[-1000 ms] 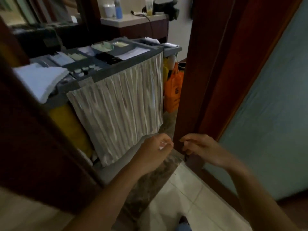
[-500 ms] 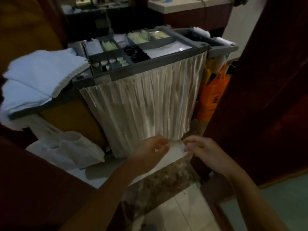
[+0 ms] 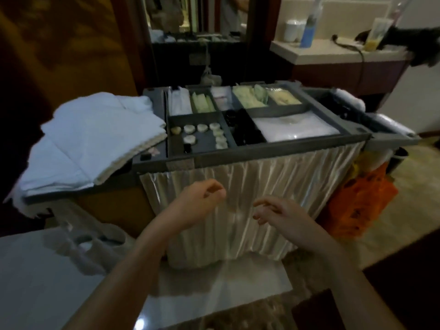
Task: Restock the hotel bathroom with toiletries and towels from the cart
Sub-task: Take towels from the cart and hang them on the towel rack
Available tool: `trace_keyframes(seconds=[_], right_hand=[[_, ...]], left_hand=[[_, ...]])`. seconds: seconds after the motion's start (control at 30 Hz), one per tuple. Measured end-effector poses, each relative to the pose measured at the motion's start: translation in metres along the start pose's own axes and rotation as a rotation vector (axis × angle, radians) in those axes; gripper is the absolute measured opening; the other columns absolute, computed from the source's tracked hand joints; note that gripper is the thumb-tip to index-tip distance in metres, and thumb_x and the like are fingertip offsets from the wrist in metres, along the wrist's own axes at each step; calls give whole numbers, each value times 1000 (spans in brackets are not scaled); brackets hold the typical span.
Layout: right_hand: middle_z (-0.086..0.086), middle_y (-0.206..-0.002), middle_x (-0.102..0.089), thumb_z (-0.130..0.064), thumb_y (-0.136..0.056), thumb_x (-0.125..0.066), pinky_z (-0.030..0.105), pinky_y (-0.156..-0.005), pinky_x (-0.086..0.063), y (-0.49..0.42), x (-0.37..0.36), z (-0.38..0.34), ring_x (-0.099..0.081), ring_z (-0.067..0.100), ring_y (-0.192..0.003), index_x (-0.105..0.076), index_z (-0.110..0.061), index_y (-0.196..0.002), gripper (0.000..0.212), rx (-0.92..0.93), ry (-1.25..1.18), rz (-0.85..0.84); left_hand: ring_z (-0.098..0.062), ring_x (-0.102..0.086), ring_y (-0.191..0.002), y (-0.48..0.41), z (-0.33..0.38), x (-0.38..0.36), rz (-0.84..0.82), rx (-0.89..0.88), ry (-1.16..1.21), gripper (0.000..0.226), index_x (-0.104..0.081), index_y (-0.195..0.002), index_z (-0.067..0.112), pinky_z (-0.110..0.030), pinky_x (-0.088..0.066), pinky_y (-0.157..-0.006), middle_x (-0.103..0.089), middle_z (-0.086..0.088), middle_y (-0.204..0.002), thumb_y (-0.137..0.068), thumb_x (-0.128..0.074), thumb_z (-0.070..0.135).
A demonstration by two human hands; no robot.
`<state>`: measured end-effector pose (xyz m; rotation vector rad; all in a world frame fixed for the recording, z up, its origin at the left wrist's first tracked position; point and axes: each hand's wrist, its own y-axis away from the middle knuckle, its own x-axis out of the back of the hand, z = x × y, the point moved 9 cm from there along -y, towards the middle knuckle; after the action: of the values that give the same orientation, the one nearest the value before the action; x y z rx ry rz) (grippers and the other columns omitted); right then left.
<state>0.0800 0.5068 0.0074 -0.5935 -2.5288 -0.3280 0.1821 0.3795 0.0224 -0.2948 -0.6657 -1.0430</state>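
My left hand (image 3: 202,198) and right hand (image 3: 278,210) hover apart, apparently empty; overhanging towels (image 3: 95,139) up-left may slide if tugged.

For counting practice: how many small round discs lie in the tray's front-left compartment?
8 discs: four across the back, three down the right, one alone in front. Some may be hidden.

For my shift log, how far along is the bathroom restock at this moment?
No finished restocking shows here. The left hand and right hand hover empty before the curtain. The folded towels and round soaps sit on the cart untaken, so picking up and carrying everything in is left.
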Motion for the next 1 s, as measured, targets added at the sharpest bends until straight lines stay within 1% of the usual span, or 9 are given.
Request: trace_keyframes(seconds=[0.13, 0.23, 0.3, 0.4, 0.53, 0.67, 0.8, 0.9, 1.0], right_hand=[[3, -89, -68, -11, -94, -51, 18, -74, -49, -73, 3, -36, -66, 13, -84, -63, -17, -99, 14, 90, 25, -28], [-6, -85, -68, -17, -94, -52, 19, -77, -50, -119, -6, -62, -65, 3, -81, -61, -30, -89, 16, 153, 78, -89], [-9, -88, -67, -22, -95, -50, 23, -79, -51, -146, -13, -76, -65, 3, -84, -60, -32, -93, 14, 175, 95, -147], [-4, -93, -68, -26, -96, -48, 28, -82, -52, -185, -24, -98, -65, 8, -87, -61, -24, -104, 15, 214, 109, -216], [-7, -91, -68, -28, -96, -47, 20, -78, -52, -240, -39, -120, -65, 2, -84, -62, -23, -106, 18, 304, 157, -264], [-5, -93, -66, -26, -97, -46, 8, -67, -48, -296, -70, -137, -62, 0, -85, -59, -22, -107, 16, 378, 169, -402], [-6, -97, -64, -28, -96, -49, 26, -80, -52, -344, -100, -146, -62, 10, -90, -58, -26, -105, 13, 442, 177, -505], [-9, -104, -57, -32, -96, -47, 19, -73, -45, -372, -116, -145, -56, 8, -93, -52, -31, -112, 17, 460, 192, -534], [-2, -127, -50, -33, -96, -46, 24, -85, -40, -393, -133, -145, -50, 13, -112, -46, -25, -129, 33, 439, 200, -586]], left_hand=[[-10, -55, -98, -48, -38, 63, -10, 110, -79, 19, -56, -105, 27, -27, -45, -84, -58, 6, -104, -96, -42, 38], [-14, -55, -98, -63, -56, 106, 50, 177, -74, 22, -56, -107, 24, -31, -44, -88, -58, 1, -106, -96, -42, 38], [-13, -54, -98, -72, -63, 129, 99, 188, -77, 25, -56, -112, 23, -29, -43, -89, -58, 2, -108, -96, -42, 37], [-11, -51, -100, -82, -78, 157, 179, 223, -73, 25, -53, -116, 27, -27, -40, -88, -53, 6, -112, -96, -41, 38], [-7, -50, -96, -90, -106, 185, 287, 293, -53, 13, -49, -105, 35, -18, -38, -76, -54, 9, -113, -96, -42, 39], [-9, -46, -110, -93, -140, 205, 383, 402, -86, 17, -47, -110, 36, -23, -35, -90, -48, 8, -131, -95, -42, 43], [-20, -37, -129, -94, -166, 215, 445, 578, -305, 45, -41, -133, 24, -33, -34, -104, -36, 1, -145, -94, -43, 46], [-23, -36, -131, -104, -184, 212, 478, 657, -317, 48, -36, -138, 24, -37, -34, -106, -30, 0, -149, -94, -43, 44], [-24, -35, -132, -106, -199, 211, 585, 726, -287, 50, -33, -140, 27, -38, -33, -107, -31, 0, -149, -94, -41, 45]])
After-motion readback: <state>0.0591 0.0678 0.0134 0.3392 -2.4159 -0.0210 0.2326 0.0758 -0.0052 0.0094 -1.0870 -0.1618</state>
